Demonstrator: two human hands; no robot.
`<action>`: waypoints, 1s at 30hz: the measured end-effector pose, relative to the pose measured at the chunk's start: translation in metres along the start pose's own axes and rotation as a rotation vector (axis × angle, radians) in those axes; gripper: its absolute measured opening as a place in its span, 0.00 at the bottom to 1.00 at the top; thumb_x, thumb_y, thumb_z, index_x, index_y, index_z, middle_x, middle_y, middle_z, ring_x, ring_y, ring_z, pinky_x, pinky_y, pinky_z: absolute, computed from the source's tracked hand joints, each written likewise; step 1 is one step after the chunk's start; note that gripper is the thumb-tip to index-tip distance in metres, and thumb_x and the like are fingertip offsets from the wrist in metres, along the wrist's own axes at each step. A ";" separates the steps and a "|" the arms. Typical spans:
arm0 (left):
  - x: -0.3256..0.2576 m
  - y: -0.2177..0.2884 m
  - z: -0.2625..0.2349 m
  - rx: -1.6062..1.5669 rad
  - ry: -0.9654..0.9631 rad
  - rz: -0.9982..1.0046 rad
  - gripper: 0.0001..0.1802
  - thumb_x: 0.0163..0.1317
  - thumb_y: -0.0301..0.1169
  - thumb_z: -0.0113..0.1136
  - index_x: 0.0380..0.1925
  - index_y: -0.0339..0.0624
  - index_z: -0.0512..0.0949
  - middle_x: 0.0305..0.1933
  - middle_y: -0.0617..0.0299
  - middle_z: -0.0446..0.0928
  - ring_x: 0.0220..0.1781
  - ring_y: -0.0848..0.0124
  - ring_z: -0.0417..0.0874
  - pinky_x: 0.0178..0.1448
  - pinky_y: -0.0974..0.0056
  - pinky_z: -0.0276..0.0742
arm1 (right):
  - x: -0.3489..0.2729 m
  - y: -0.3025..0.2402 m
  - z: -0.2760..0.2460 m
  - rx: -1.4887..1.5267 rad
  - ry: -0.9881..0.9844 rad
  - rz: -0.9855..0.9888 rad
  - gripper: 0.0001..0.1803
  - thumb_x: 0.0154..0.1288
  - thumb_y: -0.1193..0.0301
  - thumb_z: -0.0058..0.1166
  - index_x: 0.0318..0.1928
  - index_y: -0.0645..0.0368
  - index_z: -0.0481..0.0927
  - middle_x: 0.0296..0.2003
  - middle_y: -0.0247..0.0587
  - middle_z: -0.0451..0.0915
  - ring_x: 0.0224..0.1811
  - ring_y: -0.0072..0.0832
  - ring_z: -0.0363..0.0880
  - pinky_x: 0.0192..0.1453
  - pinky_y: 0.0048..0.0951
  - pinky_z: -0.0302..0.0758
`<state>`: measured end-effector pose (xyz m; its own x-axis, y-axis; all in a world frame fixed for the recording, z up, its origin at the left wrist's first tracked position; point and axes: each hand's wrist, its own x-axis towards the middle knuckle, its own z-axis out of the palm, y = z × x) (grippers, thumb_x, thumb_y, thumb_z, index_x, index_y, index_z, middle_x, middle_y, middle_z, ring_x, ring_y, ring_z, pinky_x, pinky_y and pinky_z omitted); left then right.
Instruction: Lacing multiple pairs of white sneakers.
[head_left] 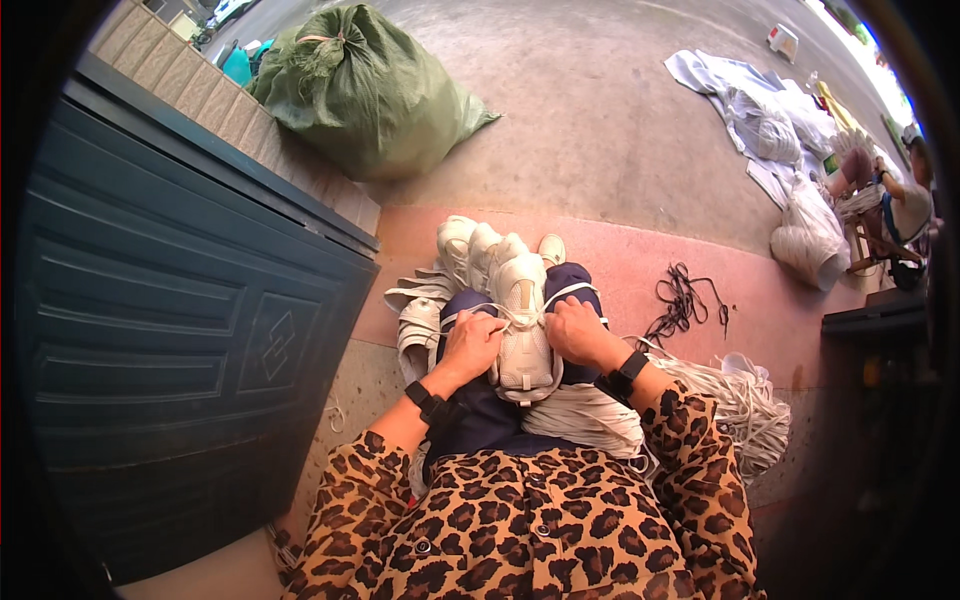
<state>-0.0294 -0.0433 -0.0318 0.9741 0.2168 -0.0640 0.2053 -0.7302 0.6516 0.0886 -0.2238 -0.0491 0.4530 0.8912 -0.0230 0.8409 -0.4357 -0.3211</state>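
Observation:
A cream sneaker (522, 345) rests on my lap between my dark-trousered knees, its heel toward me. My left hand (474, 342) is closed at the shoe's left side, pinching a white shoelace (514, 318) that runs over the tongue. On the other side my right hand (580, 333) is closed too, its fingertips on the lace close to the eyelets; the pinch itself is partly hidden. A loose strand of lace crosses my right thigh. Beneath my right forearm lies a thick bundle of white laces (588, 416) on my lap.
More cream sneakers (457, 248) stand beyond my knees, others (418, 335) by my left leg. White laces (745, 405) heap at right, near tangled black laces (682, 305). A green sack (375, 100) sits ahead, a dark door (170, 330) at left. Another person (905, 205) sits far right.

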 end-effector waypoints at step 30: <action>0.064 0.029 0.000 -0.780 -0.171 -0.270 0.05 0.52 0.23 0.59 0.29 0.37 0.75 0.28 0.67 0.75 0.29 0.79 0.74 0.34 0.74 0.71 | -0.010 -0.016 -0.041 0.718 0.515 -0.035 0.04 0.55 0.74 0.53 0.34 0.56 0.75 0.34 0.41 0.76 0.38 0.37 0.73 0.43 0.32 0.69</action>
<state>0.0389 -0.0505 -0.0171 0.9148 0.1728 -0.3651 0.3701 0.0032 0.9290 0.0832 -0.2309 -0.0052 0.6534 0.6596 0.3716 0.5460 -0.0705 -0.8348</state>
